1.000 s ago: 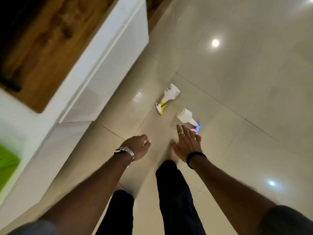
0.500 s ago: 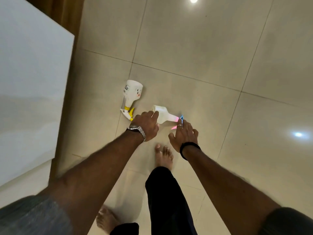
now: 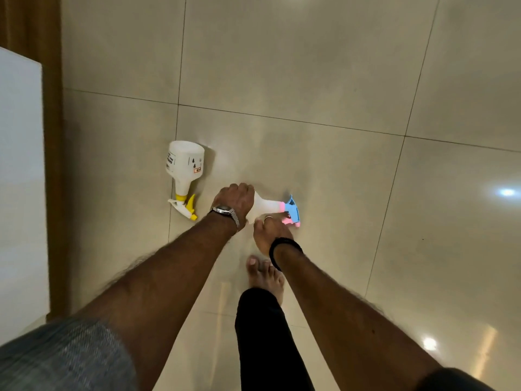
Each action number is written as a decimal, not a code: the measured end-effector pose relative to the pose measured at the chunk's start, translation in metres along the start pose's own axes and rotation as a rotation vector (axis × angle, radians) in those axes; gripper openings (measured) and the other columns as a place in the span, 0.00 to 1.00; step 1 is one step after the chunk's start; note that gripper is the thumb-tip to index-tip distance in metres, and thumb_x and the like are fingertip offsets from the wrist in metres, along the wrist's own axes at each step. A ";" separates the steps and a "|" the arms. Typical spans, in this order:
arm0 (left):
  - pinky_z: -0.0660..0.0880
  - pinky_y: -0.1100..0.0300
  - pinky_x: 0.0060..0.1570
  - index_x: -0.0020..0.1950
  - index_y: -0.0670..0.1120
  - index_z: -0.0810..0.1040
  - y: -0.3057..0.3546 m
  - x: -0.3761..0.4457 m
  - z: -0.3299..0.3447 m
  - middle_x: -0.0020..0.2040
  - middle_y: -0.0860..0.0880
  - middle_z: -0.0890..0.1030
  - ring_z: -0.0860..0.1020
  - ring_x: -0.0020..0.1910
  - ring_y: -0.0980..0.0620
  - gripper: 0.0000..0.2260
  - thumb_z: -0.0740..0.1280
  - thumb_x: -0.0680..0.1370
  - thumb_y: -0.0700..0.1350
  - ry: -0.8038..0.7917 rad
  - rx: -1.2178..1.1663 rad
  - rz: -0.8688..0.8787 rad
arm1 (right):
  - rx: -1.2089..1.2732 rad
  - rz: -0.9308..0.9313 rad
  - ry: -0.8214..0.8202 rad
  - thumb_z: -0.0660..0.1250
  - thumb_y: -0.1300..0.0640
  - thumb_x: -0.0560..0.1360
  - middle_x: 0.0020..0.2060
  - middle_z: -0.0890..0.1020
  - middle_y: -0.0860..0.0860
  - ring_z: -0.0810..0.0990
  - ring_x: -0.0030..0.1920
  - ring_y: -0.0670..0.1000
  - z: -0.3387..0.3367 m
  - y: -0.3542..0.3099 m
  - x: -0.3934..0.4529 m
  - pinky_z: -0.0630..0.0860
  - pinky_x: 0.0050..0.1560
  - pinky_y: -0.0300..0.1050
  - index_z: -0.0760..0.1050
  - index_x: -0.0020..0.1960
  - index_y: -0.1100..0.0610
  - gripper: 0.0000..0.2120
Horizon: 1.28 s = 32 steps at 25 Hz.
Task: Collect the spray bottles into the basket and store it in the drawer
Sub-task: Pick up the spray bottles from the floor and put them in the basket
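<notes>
Two white spray bottles lie on the tiled floor. The one with a yellow trigger (image 3: 184, 172) lies at the left, untouched, nozzle pointing toward me. The other bottle, with a pink and blue trigger (image 3: 275, 207), lies to its right. My left hand (image 3: 235, 203), with a wristwatch, is closed over that bottle's body. My right hand (image 3: 269, 234), with a ring and a black wristband, rests just below its neck, fingers touching near the pink trigger. No basket or drawer is in view.
A white cabinet side (image 3: 19, 179) and a brown strip stand along the left edge. My bare foot (image 3: 265, 273) and black trouser leg are just behind the hands. Glossy beige floor tiles spread out ahead and to the right.
The view has tilted down and nearer to the floor. My left hand has moved right onto the pink-and-blue bottle's body and closed on it; my right hand has settled by its neck.
</notes>
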<state>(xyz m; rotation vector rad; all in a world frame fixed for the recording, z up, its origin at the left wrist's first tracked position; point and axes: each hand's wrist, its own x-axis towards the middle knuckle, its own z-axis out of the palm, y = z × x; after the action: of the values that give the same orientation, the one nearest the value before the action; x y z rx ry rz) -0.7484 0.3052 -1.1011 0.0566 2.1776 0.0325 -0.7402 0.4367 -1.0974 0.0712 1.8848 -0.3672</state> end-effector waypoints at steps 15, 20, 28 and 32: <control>0.76 0.50 0.55 0.68 0.44 0.70 -0.042 -0.177 -0.109 0.63 0.46 0.76 0.77 0.59 0.44 0.34 0.77 0.69 0.58 0.461 -1.056 -0.288 | 0.566 -0.138 0.110 0.65 0.32 0.74 0.53 0.82 0.48 0.83 0.52 0.51 -0.107 -0.124 -0.148 0.83 0.53 0.55 0.72 0.64 0.50 0.28; 0.79 0.52 0.53 0.76 0.44 0.65 -0.094 -0.268 -0.139 0.67 0.45 0.73 0.78 0.59 0.45 0.40 0.77 0.71 0.57 0.709 -1.127 -0.348 | 0.251 -0.523 0.174 0.65 0.36 0.76 0.52 0.83 0.46 0.80 0.47 0.42 -0.119 -0.212 -0.227 0.73 0.41 0.37 0.74 0.65 0.50 0.24; 0.76 0.64 0.52 0.73 0.64 0.59 -0.149 -0.430 -0.090 0.64 0.65 0.75 0.77 0.57 0.63 0.34 0.71 0.71 0.62 1.093 -1.392 -0.525 | 0.029 -0.890 0.160 0.66 0.35 0.76 0.58 0.81 0.44 0.80 0.55 0.39 -0.027 -0.309 -0.346 0.75 0.51 0.37 0.72 0.69 0.47 0.27; 0.66 0.83 0.52 0.68 0.67 0.60 -0.159 -0.519 -0.031 0.59 0.84 0.67 0.68 0.56 0.82 0.24 0.68 0.77 0.58 1.293 -1.437 -0.641 | 0.012 -1.042 0.088 0.65 0.35 0.76 0.62 0.78 0.43 0.76 0.61 0.38 0.065 -0.325 -0.403 0.71 0.50 0.24 0.69 0.72 0.42 0.26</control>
<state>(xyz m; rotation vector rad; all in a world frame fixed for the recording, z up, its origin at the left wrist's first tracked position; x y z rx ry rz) -0.4822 0.1184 -0.6651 -1.8738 2.6180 1.5690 -0.6171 0.1623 -0.6706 -0.9272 1.8725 -1.0810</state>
